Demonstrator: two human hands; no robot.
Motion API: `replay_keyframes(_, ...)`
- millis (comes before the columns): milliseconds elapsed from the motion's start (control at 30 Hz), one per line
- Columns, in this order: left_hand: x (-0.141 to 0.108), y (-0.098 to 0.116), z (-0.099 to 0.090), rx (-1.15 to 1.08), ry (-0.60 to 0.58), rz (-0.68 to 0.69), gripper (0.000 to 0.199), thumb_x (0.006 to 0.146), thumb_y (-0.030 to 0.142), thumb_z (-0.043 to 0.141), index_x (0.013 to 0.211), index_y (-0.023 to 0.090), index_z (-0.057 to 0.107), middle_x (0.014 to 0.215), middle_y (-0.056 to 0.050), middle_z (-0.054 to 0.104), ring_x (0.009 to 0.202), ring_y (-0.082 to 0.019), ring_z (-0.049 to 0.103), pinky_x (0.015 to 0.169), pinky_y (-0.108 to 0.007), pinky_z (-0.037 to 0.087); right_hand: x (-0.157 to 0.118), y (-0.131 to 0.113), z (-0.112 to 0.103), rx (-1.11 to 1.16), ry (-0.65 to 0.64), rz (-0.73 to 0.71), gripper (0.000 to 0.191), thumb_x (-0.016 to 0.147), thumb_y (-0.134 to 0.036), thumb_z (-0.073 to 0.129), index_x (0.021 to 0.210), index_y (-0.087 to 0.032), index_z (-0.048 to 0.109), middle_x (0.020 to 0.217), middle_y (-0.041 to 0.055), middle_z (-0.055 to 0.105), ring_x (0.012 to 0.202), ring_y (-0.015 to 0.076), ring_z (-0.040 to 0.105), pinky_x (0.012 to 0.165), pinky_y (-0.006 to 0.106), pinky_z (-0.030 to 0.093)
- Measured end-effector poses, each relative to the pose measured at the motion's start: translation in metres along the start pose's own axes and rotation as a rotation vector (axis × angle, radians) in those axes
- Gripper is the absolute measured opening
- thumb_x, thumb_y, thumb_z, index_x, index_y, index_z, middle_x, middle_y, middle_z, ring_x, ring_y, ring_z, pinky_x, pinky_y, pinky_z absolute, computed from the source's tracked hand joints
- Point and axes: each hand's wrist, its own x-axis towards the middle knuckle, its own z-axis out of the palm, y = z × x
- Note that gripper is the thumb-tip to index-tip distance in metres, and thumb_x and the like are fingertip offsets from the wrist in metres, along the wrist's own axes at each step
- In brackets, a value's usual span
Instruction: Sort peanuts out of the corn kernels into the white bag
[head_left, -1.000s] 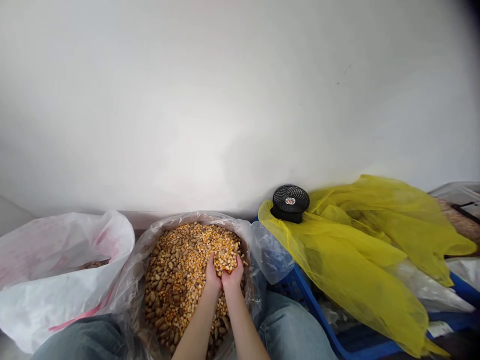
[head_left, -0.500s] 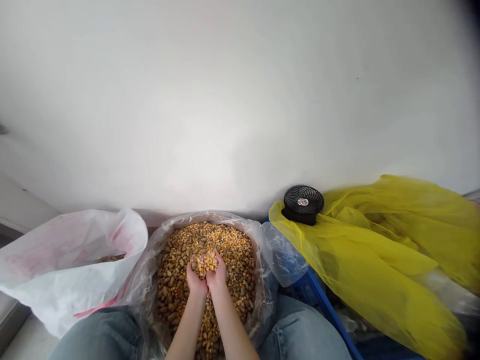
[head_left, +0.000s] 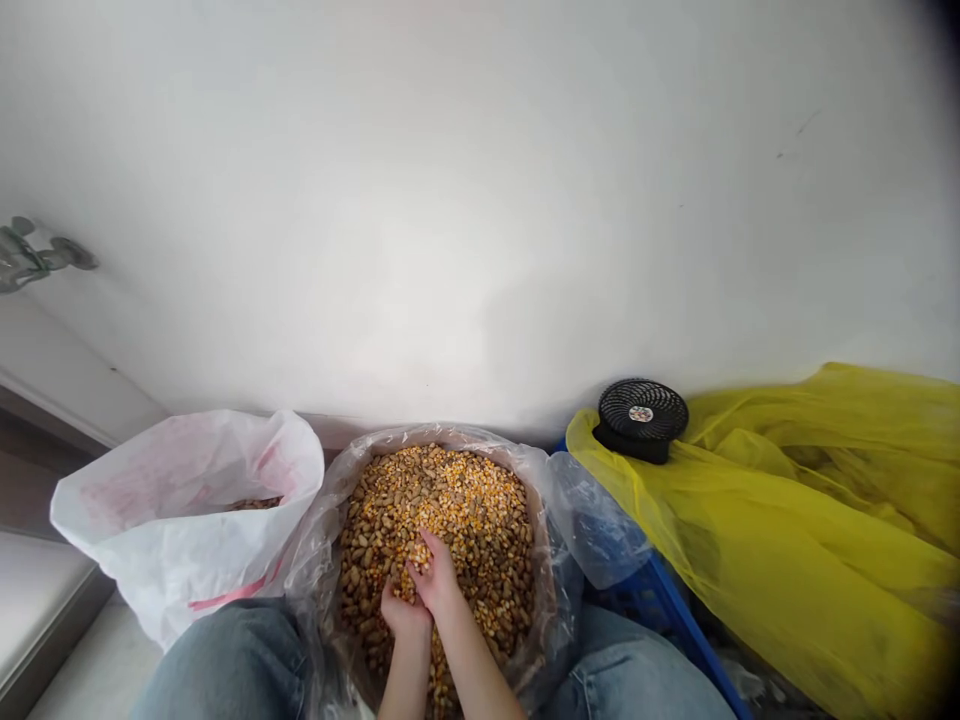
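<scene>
**A:** Hands?

**B:** I have 2 in view. Left hand (head_left: 405,615) is low and curled, half sunk in the pile. I can't tell if it holds anything. Right hand (head_left: 436,578) lies across it, fingers (head_left: 427,545) loosely open, no pinch, tips among the kernels.

**A:** Load?

**B:** Corn (head_left: 450,500) mixed with what look like peanuts (head_left: 367,590), loose in a clear bag (head_left: 315,570), filled near the rim. My read: kernels are light, hard and slick, so they'll run through fingers. Scoop from below with cupped palms. Shells are rougher and easier to pinch singly.

**A:** Around it?

**B:** Bag sits between denim knees (head_left: 232,660). To its left, a white sack (head_left: 157,540) with pink marks. To its right, a blue crate (head_left: 660,600), then a thin yellow sheet (head_left: 810,520) with a black fan (head_left: 642,418) on it.
</scene>
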Motion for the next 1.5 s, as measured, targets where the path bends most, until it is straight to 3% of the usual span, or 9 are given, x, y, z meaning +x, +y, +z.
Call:
replay_keyframes(167, -0.01, 0.038, 0.033, -0.015, -0.22, 0.075, 0.032, 0.07, 0.019, 0.031, 0.095, 0.022, 0.051, 0.091, -0.006, 0.061, 0.086, -0.019, 0.06, 0.076, -0.036, 0.049, 0.031, -0.052, 0.001, 0.197, -0.025, 0.284, 0.046, 0.081, -0.048, 0.026, 0.112, -0.028, 0.053, 0.117, 0.0099, 0.054, 0.088, 0.0205, 0.059, 0.066, 0.038, 0.047)
replay_keyframes(333, -0.013, 0.056, 0.042, 0.04, -0.188, 0.288, 0.031, 0.075, 0.029, 0.035, 0.104, 0.028, 0.044, 0.113, -0.004, 0.051, 0.093, -0.018, 0.058, 0.078, -0.037, 0.048, 0.042, -0.081, -0.029, 0.15, 0.093, 0.342, 0.048, 0.078, -0.046, 0.034, 0.115, -0.022, 0.051, 0.125, 0.0097, 0.048, 0.103, 0.0217, 0.053, 0.079, 0.038, 0.044)
replay_keyframes(467, 0.001, 0.028, 0.026, 0.569, -0.306, 0.67, 0.036, 0.076, 0.032, 0.041, 0.11, 0.023, 0.046, 0.119, -0.009, 0.05, 0.107, -0.02, 0.049, 0.093, -0.037, 0.039, 0.024, -0.056, -0.055, -0.311, 0.052, 0.074, 0.042, 0.076, -0.036, 0.04, 0.109, -0.018, 0.057, 0.118, 0.0084, 0.054, 0.11, 0.021, 0.047, 0.095, 0.036, 0.034)
replay_keyframes(667, 0.043, 0.002, -0.016, 1.606, -0.831, 1.174, 0.046, 0.075, 0.021, 0.04, 0.12, 0.021, 0.044, 0.13, -0.006, 0.044, 0.125, -0.021, 0.03, 0.104, -0.042, 0.022, -0.017, -0.003, -0.064, -0.988, -0.255, -0.198, 0.054, 0.069, -0.012, 0.043, 0.123, -0.017, 0.044, 0.134, 0.0066, 0.036, 0.127, 0.0225, 0.022, 0.105, 0.04, 0.019)
replay_keyframes(800, 0.056, 0.002, -0.047, 1.87, -0.813, 1.307, 0.05, 0.076, 0.018, 0.036, 0.125, 0.021, 0.04, 0.133, -0.005, 0.04, 0.126, -0.021, 0.027, 0.104, -0.041, 0.021, -0.041, 0.017, -0.063, -1.064, -0.238, -0.227, 0.052, 0.073, -0.01, 0.037, 0.124, -0.02, 0.042, 0.136, 0.0039, 0.034, 0.128, 0.0203, 0.02, 0.105, 0.038, 0.02)
replay_keyframes(1000, 0.05, -0.004, -0.076, 1.839, -0.821, 1.137, 0.048, 0.075, 0.018, 0.035, 0.122, 0.018, 0.044, 0.133, -0.009, 0.039, 0.125, -0.023, 0.029, 0.104, -0.043, 0.021, -0.077, 0.034, -0.062, -1.067, -0.225, -0.149, 0.049, 0.079, -0.016, 0.03, 0.127, -0.021, 0.037, 0.138, 0.0051, 0.031, 0.126, 0.0208, 0.026, 0.103, 0.04, 0.023)
replay_keyframes(1167, 0.03, 0.0, -0.082, 1.622, -0.813, 0.953, 0.045, 0.07, 0.019, 0.043, 0.113, 0.021, 0.054, 0.125, -0.007, 0.049, 0.122, -0.024, 0.033, 0.104, -0.045, 0.019, -0.09, 0.018, -0.065, -1.045, -0.234, -0.072, 0.046, 0.074, -0.015, 0.037, 0.117, -0.027, 0.049, 0.131, 0.004, 0.042, 0.119, 0.023, 0.037, 0.099, 0.044, 0.026)
replay_keyframes(1333, 0.005, -0.003, -0.091, 1.308, -0.697, 0.842, 0.042, 0.067, 0.028, 0.05, 0.107, 0.017, 0.057, 0.121, -0.011, 0.052, 0.119, -0.024, 0.037, 0.104, -0.04, 0.02, -0.062, -0.026, -0.094, -1.043, 0.103, -0.087, 0.039, 0.075, -0.015, 0.034, 0.108, -0.017, 0.055, 0.112, 0.0091, 0.056, 0.106, 0.018, 0.049, 0.09, 0.027, 0.035)
replay_keyframes(1500, 0.005, -0.019, -0.114, 0.881, -0.591, 0.347, 0.037, 0.06, 0.035, 0.059, 0.092, 0.018, 0.059, 0.111, -0.011, 0.059, 0.11, -0.026, 0.048, 0.098, -0.039, 0.031, -0.019, -0.049, -0.119, -1.14, 0.149, 0.006, 0.034, 0.076, -0.018, 0.036, 0.105, -0.016, 0.055, 0.105, 0.0086, 0.059, 0.097, 0.0186, 0.053, 0.079, 0.024, 0.038)
